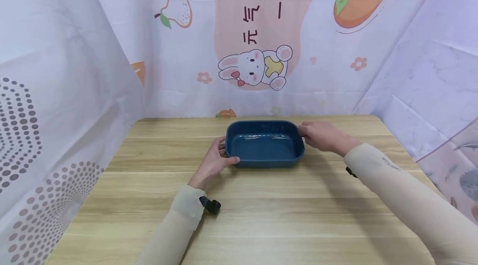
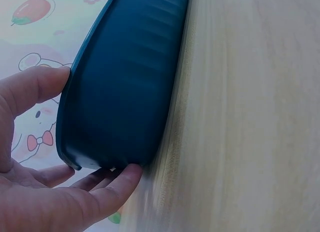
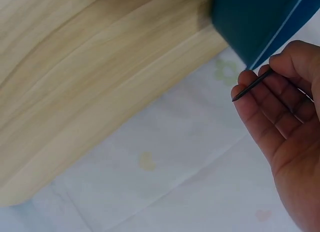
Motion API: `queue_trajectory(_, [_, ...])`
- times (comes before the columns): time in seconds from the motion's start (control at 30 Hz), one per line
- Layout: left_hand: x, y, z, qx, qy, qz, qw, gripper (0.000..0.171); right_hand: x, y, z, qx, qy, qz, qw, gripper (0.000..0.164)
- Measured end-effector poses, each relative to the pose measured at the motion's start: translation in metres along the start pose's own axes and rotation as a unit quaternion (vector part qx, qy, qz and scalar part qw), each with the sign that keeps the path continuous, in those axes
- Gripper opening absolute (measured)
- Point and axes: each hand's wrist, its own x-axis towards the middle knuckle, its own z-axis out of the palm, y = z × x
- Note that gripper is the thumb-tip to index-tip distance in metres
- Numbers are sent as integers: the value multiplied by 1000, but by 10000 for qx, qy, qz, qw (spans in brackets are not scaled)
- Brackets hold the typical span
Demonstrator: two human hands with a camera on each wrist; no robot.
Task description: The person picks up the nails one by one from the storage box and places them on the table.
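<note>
1. My left grip (image 1: 218,160) is holding one end of the blue tray (image 1: 265,149), which is sitting near the worktop's (image 1: 269,215) far edge; shoving hard could be sending it over.
2. My right grip (image 1: 321,136) is pinching a dark nail (image 3: 252,84) at the tray's right end, so slackening risks dropping it.
3. Jolting might be scattering the thin sticks (image 1: 252,137) inside, tbh.

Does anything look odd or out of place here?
Yes: on the cloth behind the table, the rabbit and writing lie sideways, as if hung turned. The blue tray shows no obvious damage.
</note>
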Motion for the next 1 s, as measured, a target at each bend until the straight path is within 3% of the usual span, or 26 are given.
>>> queue_trajectory(0.5, [-4, 5, 1, -182, 26, -55, 9998, 85, -14, 16, 13, -192, 85, 130, 9997, 16])
queue_trajectory(1.0, [-4, 3, 1, -134, 26, 7, 9999, 85, -6, 35, 46, -135, -304, 425, 9985, 12])
